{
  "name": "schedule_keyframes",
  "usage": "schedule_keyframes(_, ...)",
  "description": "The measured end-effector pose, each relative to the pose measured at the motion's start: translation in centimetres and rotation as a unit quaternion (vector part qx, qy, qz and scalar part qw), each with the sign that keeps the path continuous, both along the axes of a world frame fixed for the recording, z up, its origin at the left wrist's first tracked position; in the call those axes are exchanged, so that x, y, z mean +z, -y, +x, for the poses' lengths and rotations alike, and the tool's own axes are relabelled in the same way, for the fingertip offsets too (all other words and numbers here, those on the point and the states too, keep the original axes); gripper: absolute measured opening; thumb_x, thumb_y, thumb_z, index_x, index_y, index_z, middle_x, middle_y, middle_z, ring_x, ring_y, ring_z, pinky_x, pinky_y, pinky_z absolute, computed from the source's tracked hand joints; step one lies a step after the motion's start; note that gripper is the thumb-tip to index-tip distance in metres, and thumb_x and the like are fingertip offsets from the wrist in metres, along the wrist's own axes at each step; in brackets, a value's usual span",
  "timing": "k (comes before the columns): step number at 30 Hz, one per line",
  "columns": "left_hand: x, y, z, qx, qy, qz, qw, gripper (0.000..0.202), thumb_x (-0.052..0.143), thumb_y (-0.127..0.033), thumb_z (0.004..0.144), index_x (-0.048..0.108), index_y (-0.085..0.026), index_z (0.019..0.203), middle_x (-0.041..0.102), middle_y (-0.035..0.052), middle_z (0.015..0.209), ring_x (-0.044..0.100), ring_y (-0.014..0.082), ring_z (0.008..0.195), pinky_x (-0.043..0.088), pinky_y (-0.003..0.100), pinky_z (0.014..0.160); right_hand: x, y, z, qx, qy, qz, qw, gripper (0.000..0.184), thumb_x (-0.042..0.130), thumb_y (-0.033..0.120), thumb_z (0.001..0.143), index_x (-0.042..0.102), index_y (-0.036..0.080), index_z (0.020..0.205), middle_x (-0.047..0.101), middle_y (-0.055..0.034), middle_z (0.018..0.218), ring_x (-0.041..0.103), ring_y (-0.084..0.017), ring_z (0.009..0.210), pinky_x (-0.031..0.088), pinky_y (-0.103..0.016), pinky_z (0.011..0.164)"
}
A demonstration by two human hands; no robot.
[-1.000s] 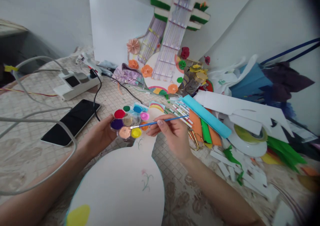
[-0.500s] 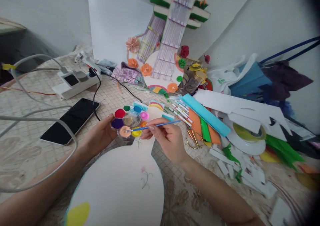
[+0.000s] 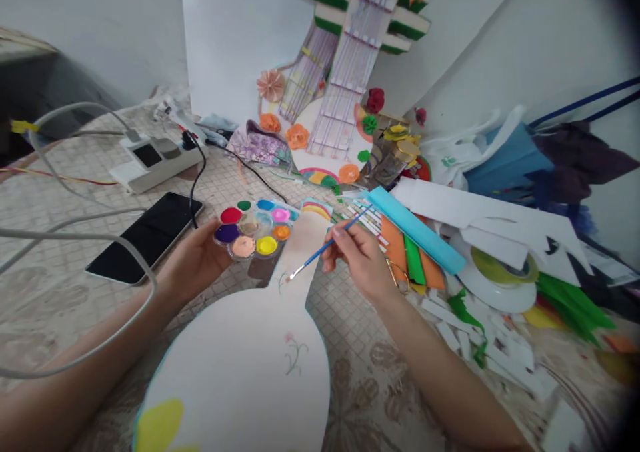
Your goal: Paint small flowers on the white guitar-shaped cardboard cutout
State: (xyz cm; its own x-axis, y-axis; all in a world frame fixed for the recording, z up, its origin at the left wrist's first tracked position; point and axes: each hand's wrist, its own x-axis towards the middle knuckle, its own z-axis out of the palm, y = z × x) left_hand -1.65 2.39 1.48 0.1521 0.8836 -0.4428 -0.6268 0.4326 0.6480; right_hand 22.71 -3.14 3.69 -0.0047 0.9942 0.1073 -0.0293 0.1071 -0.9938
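Landmark: white guitar-shaped cutout (image 3: 250, 365), flat on the patterned tablecloth (image 3: 60, 292); all places are given relative to it.
Left hand: left hand (image 3: 197, 262) is at the left of the cutout's neck, fingers clamped on the edge of the paint palette (image 3: 253, 229).
Paint palette: raised just above the neck's left side; round pots of red, green, blue, pink, orange, yellow, peach and purple.
Right hand: right hand (image 3: 360, 259) is at the right of the neck, fingers pinched together on the blue paintbrush (image 3: 325, 245).
Paintbrush: slanted, bristle tip down at the neck near a small painted mark; contact cannot be told.
Phone: black smartphone (image 3: 145, 237) lies well left of the neck.
Scissors: gold scissors (image 3: 397, 275) just right of the neck, beside the right hand.
Tape: tape roll (image 3: 503, 272) far right.
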Motion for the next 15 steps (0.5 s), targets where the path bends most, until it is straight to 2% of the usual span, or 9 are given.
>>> schedule_keyframes(4,0.0,0.0,0.1,-0.002,0.001,-0.002,1.0,0.035,0.033,-0.016,0.099,0.067,-0.008,0.098,0.077,0.0104,0.087,0.074,0.0205,0.075,0.062,0.032,0.066,-1.0,-0.1,-0.4,0.056,0.014,-0.047,0.997,0.032,0.06,0.048,0.088,0.058,0.017,0.08,0.064,0.0038,0.059,0.059,-0.008,0.043,0.049,-0.019,0.043)
schedule_keyframes(8,0.0,0.1,0.1,-0.006,-0.002,-0.001,1.0,0.035,0.033,-0.016,0.099,0.067,-0.008,0.097,0.077,0.011,0.087,0.074,0.0207,0.075,0.062,0.032,0.066,-1.3,-0.1,-0.5,0.084,0.021,-0.06,0.994,0.034,0.059,0.05,0.088,0.058,0.017,0.08,0.064,0.0037,0.059,0.058,-0.008,0.043,0.049,-0.019,0.043)
schedule_keyframes(10,0.0,0.1,0.1,-0.009,-0.003,-0.003,1.0,0.035,0.033,-0.016,0.099,0.067,-0.008,0.097,0.077,0.0109,0.087,0.075,0.0208,0.075,0.062,0.032,0.066,-1.3,-0.3,-0.1,0.066,0.037,-0.04,0.996,0.033,0.059,0.05,0.089,0.058,0.017,0.081,0.064,0.0035,0.06,0.059,-0.008,0.044,0.049,-0.019,0.044)
schedule_keyframes(15,0.3,0.0,0.2,0.001,0.006,-0.015,1.0,0.034,0.034,-0.017,0.099,0.066,-0.011,0.091,0.077,0.0081,0.08,0.074,0.018,0.071,0.061,0.027,0.065,-0.8,-0.8,0.9,-0.038,0.058,0.032,0.997,0.029,0.057,0.046,0.092,0.058,0.019,0.083,0.064,0.003,0.063,0.06,-0.009,0.048,0.051,-0.021,0.048)
